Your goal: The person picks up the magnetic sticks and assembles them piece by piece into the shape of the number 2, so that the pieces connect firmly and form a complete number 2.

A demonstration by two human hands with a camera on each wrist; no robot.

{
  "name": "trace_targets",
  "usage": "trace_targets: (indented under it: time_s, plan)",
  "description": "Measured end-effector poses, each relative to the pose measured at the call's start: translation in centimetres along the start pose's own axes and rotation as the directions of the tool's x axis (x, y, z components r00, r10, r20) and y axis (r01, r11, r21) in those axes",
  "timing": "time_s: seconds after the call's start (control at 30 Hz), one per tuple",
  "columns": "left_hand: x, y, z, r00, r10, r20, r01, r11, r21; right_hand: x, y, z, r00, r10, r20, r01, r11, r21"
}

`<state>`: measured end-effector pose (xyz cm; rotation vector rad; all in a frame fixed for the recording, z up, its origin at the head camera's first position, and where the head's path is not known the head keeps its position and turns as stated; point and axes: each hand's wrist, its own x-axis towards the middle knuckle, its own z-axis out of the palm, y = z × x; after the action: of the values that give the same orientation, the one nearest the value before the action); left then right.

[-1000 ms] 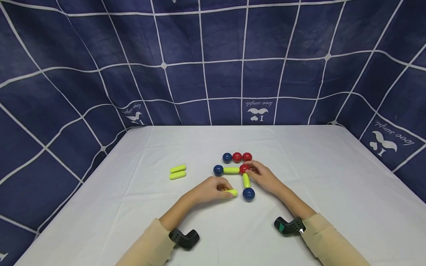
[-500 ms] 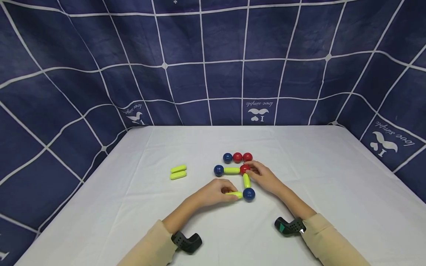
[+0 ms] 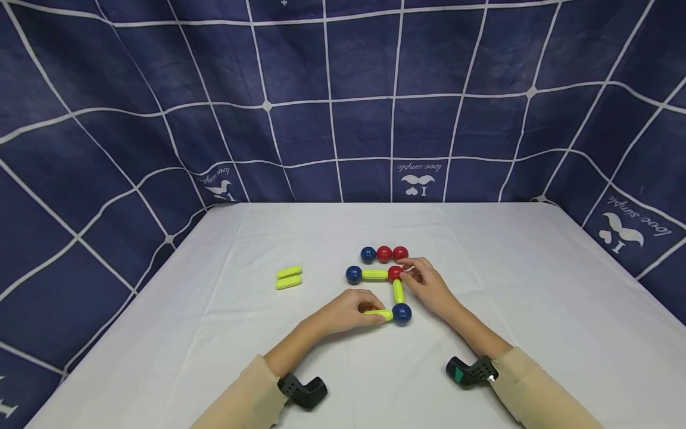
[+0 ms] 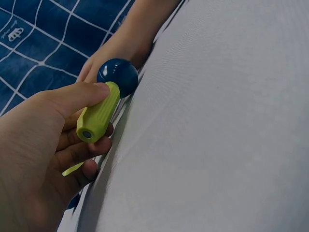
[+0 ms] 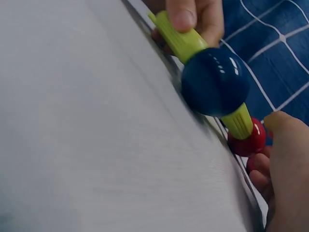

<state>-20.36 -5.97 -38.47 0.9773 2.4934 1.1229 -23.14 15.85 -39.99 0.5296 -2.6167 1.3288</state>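
My left hand (image 3: pixel 351 311) pinches a yellow-green ribbed magnetic stick (image 4: pixel 100 113) between thumb and fingers. The stick's far end meets a blue ball (image 3: pixel 402 314). From that ball a second stick (image 3: pixel 399 292) runs back to a red ball (image 3: pixel 395 273), where a third stick (image 3: pixel 375 274) leads left to another blue ball (image 3: pixel 354 274). Beside the red ball is my right hand (image 3: pixel 433 292), its thumb and fingers spread loosely at the ball's right side. In the right wrist view, the thumb stands slightly off the red ball (image 5: pixel 248 137).
Behind the joined pieces sit a blue ball (image 3: pixel 368 255) and two red balls (image 3: pixel 384 254) in a row. Two loose yellow-green sticks (image 3: pixel 289 277) lie at the left on the white tablecloth (image 3: pixel 241 345). A dark blue checked curtain (image 3: pixel 359 131) encloses the table's back and sides.
My left hand has moved right, bringing its stick from a gap up against the near blue ball. My right hand has loosened from the red ball and shifted slightly right.
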Motion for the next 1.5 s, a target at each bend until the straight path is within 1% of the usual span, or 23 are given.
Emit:
trace_targets:
  time_s: [0.1, 0.17, 0.2, 0.27, 0.33, 0.43, 0.5, 0.57, 0.63, 0.7, 0.77, 0.87, 0.93, 1.0, 1.07, 1.1, 1.2, 1.27, 1.3, 1.33, 1.37, 1.43, 1.5]
  plan:
    - [0.0, 0.1, 0.0, 1.0, -0.001, -0.005, 0.001, 1.0, 0.004, -0.6, -0.4, -0.1, 0.999, 0.007, -0.04, -0.008, 1.0, -0.021]
    - [0.0, 0.1, 0.1, 1.0, -0.001, -0.009, 0.001, 1.0, 0.008, -1.1, -0.6, -0.2, 0.999, 0.018, -0.039, -0.018, 1.0, -0.02]
    - [0.0, 0.1, 0.1, 1.0, 0.0, -0.011, 0.0, 1.0, 0.01, -1.4, -0.6, -0.3, 0.999, 0.022, -0.023, -0.023, 1.0, -0.013]
    - [0.0, 0.2, 0.1, 1.0, 0.001, -0.014, -0.001, 1.0, 0.014, -2.1, -0.7, -0.6, 0.999, 0.021, 0.038, -0.021, 1.0, 0.004]
    - [-0.1, 0.2, 0.0, 1.0, 0.006, -0.018, -0.005, 1.0, 0.016, -2.8, -0.7, -0.8, 0.991, 0.009, 0.132, -0.008, 1.0, -0.01]
    - [-0.1, 0.2, 0.0, 1.0, 0.011, -0.02, -0.011, 1.0, 0.014, -3.5, -0.7, -1.1, 0.966, -0.034, 0.255, 0.052, 0.997, -0.063]
    - [-0.1, 0.2, 0.0, 1.0, 0.016, -0.021, -0.016, 1.0, 0.013, -3.8, -0.7, -1.2, 0.95, -0.071, 0.303, 0.107, 0.989, -0.105]
    - [-0.1, 0.2, 0.0, 1.0, 0.02, -0.02, -0.02, 1.0, 0.015, -3.8, -0.8, -1.3, 0.938, -0.087, 0.335, 0.139, 0.981, -0.137]
    - [-0.1, 0.1, 0.0, 1.0, 0.021, -0.019, -0.02, 1.0, 0.015, -3.8, -0.9, -1.3, 0.932, -0.089, 0.352, 0.148, 0.978, -0.145]
    - [0.0, 0.1, -0.1, 1.0, 0.019, -0.018, -0.019, 1.0, 0.015, -3.7, -1.0, -1.3, 0.929, -0.074, 0.364, 0.14, 0.978, -0.158]
    - [0.0, 0.2, -0.1, 1.0, 0.018, -0.015, -0.018, 1.0, 0.012, -3.7, -1.1, -1.3, 0.928, -0.062, 0.368, 0.125, 0.981, -0.15]
    - [0.0, 0.4, -0.3, 1.0, 0.0, -0.024, 0.0, 1.0, 0.017, -3.7, -1.0, -1.3, 0.927, -0.052, 0.372, 0.111, 0.984, -0.138]
    - [0.1, 0.6, -0.5, 0.998, -0.019, -0.052, 0.021, 0.999, 0.039, -3.6, -1.0, -1.3, 0.926, -0.047, 0.375, 0.103, 0.986, -0.13]
    - [0.2, 0.8, -0.9, 0.992, -0.042, -0.116, 0.051, 0.996, 0.075, -3.6, -1.0, -1.2, 0.925, -0.047, 0.377, 0.102, 0.986, -0.129]
    - [0.6, 0.9, -1.3, 0.976, -0.043, -0.212, 0.07, 0.99, 0.119, -3.6, -1.1, -1.2, 0.925, -0.046, 0.376, 0.101, 0.986, -0.13]
    - [0.8, 0.9, -1.5, 0.963, -0.045, -0.267, 0.084, 0.987, 0.135, -3.5, -1.1, -1.2, 0.926, -0.046, 0.375, 0.102, 0.986, -0.129]
    - [1.6, 0.7, -2.2, 0.905, -0.031, -0.424, 0.113, 0.979, 0.17, -3.5, -1.1, -1.0, 0.924, -0.039, 0.38, 0.095, 0.987, -0.131]
    - [2.3, 0.4, -2.5, 0.867, -0.03, -0.498, 0.13, 0.977, 0.167, -3.5, -1.1, -1.0, 0.923, -0.031, 0.384, 0.087, 0.988, -0.129]
    - [2.7, 0.2, -2.6, 0.851, -0.035, -0.524, 0.139, 0.977, 0.16, -3.5, -1.1, -1.0, 0.922, -0.026, 0.386, 0.081, 0.988, -0.128]
    - [3.1, 0.0, -2.8, 0.838, -0.038, -0.544, 0.145, 0.977, 0.155, -3.6, -1.1, -1.0, 0.922, -0.02, 0.388, 0.076, 0.989, -0.127]
    - [3.5, -0.2, -2.9, 0.829, -0.045, -0.557, 0.148, 0.979, 0.142, -3.6, -1.2, -1.0, 0.922, -0.016, 0.388, 0.071, 0.989, -0.127]
    - [4.4, -0.6, -3.1, 0.814, -0.06, -0.578, 0.158, 0.98, 0.121, -3.6, -1.2, -1.0, 0.924, -0.014, 0.381, 0.068, 0.989, -0.129]
    - [5.4, -1.0, -3.2, 0.805, -0.08, -0.588, 0.176, 0.978, 0.109, -3.7, -1.2, -1.2, 0.926, -0.021, 0.377, 0.074, 0.989, -0.127]
